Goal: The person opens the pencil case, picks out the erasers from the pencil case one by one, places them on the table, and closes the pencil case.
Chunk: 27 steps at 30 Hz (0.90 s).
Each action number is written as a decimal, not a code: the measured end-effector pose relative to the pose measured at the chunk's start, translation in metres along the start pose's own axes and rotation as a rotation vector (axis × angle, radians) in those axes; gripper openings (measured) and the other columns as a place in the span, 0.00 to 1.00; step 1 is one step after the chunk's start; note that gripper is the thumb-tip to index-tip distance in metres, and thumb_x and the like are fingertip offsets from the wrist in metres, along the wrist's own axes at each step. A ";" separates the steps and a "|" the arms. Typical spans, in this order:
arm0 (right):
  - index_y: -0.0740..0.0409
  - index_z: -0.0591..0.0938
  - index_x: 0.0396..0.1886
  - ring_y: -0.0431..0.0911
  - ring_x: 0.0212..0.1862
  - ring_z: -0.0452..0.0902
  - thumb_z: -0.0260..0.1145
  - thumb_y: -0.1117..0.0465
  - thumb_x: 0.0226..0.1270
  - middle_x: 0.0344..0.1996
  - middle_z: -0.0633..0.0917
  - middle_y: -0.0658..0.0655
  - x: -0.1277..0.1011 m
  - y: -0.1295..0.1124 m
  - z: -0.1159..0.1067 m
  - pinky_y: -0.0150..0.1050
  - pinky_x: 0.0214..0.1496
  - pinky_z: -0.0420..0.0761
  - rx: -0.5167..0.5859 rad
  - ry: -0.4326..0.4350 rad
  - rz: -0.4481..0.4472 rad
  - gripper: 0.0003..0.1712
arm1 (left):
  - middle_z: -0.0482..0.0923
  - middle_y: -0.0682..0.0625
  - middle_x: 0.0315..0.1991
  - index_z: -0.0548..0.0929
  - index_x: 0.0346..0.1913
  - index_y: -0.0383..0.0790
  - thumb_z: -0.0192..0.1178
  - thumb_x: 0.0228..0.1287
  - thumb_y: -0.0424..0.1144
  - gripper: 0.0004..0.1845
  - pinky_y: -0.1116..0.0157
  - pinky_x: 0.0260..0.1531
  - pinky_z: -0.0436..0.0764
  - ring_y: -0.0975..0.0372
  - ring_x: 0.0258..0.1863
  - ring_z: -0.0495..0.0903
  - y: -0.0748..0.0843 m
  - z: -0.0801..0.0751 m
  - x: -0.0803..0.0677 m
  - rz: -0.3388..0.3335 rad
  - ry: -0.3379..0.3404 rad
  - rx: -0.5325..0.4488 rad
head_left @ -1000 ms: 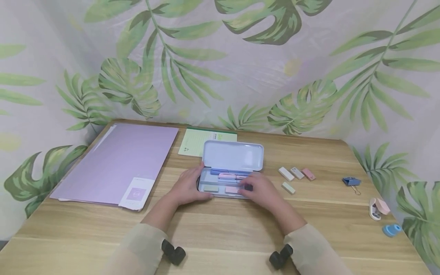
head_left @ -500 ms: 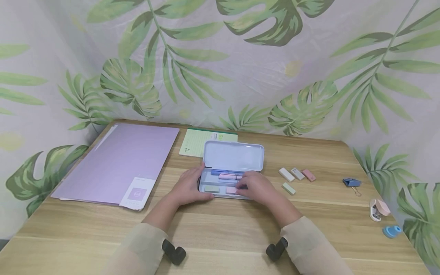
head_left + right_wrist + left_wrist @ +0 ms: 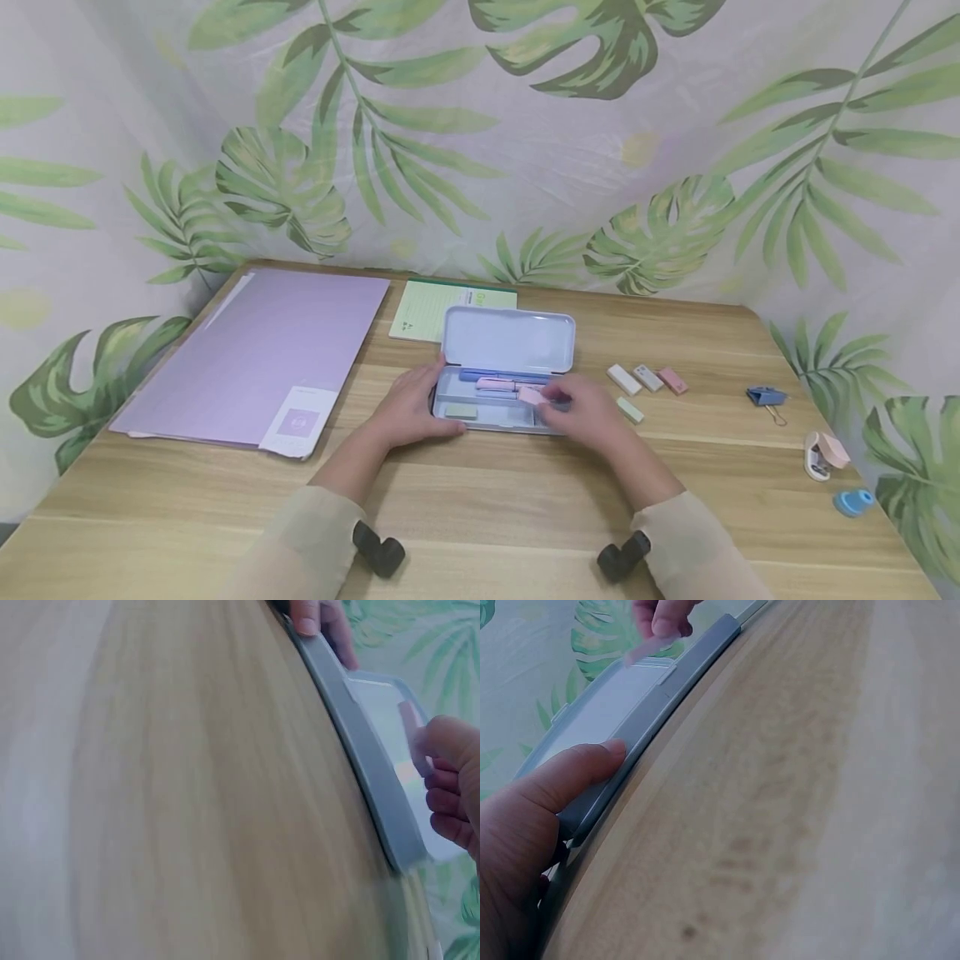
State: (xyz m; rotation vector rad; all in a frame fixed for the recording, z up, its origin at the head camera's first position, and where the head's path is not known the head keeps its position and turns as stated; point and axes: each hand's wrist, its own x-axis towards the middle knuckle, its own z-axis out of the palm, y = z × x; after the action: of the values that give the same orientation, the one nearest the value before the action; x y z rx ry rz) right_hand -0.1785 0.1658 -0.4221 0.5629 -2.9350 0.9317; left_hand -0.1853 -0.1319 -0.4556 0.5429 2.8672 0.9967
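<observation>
A light blue pencil case (image 3: pixel 508 340) stands with its lid raised in the middle of the table. My left hand (image 3: pixel 412 406) holds its left end, the thumb (image 3: pixel 589 769) along the front edge in the left wrist view. Between thumb and fingers, my right hand (image 3: pixel 588 412) pinches a pink eraser (image 3: pixel 531 395) above the right part of the case. In the right wrist view the eraser (image 3: pixel 412 739) appears raised over the front rim. Inside the case lie a blue pen (image 3: pixel 471 375), a pink pen (image 3: pixel 491 384) and a pale green eraser (image 3: pixel 461 411). The right hand hides the case's right end.
Several erasers (image 3: pixel 624 380) lie right of the case. Farther right are a blue binder clip (image 3: pixel 767 397), a small pink-and-white stapler (image 3: pixel 827 454) and a blue cone-shaped object (image 3: pixel 853 502). A purple folder (image 3: pixel 277 350) covers the left; a green notepad (image 3: pixel 420 310) lies behind the case.
The right hand has lifted the pink eraser from the front compartment and moved slightly back and right with it. The left hand stays on the case.
</observation>
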 end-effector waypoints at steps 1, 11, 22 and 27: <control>0.55 0.86 0.40 0.47 0.45 0.81 0.69 0.55 0.59 0.39 0.86 0.53 -0.003 0.004 -0.003 0.47 0.52 0.81 0.014 0.019 0.022 0.12 | 0.63 0.36 0.72 0.51 0.76 0.31 0.71 0.42 0.62 0.65 0.46 0.73 0.58 0.46 0.72 0.63 0.000 0.000 0.000 0.001 -0.001 0.001; 0.60 0.85 0.43 0.55 0.47 0.81 0.68 0.55 0.62 0.43 0.86 0.60 -0.034 0.052 -0.041 0.52 0.51 0.80 0.016 0.208 0.221 0.15 | 0.63 0.37 0.72 0.51 0.76 0.31 0.71 0.42 0.62 0.64 0.46 0.72 0.58 0.46 0.71 0.63 -0.001 0.000 0.000 0.000 -0.001 0.010; 0.63 0.84 0.45 0.49 0.39 0.77 0.66 0.53 0.64 0.37 0.85 0.61 -0.062 0.097 -0.061 0.36 0.38 0.74 -0.050 0.210 0.396 0.19 | 0.63 0.36 0.72 0.51 0.76 0.31 0.71 0.42 0.62 0.64 0.46 0.72 0.58 0.45 0.71 0.63 0.001 0.000 0.000 -0.002 -0.007 -0.003; 0.64 0.83 0.45 0.50 0.40 0.78 0.65 0.54 0.65 0.38 0.84 0.62 -0.067 0.107 -0.063 0.39 0.40 0.75 -0.072 0.171 0.431 0.18 | 0.62 0.36 0.73 0.51 0.76 0.32 0.71 0.42 0.62 0.64 0.46 0.73 0.57 0.46 0.72 0.62 0.000 0.000 0.000 -0.009 -0.007 -0.003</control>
State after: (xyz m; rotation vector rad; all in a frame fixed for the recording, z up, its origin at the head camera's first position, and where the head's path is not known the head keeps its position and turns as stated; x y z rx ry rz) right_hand -0.1579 0.3043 -0.4377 -0.1561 -2.9645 0.8413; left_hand -0.1855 -0.1316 -0.4551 0.5320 2.8592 0.9962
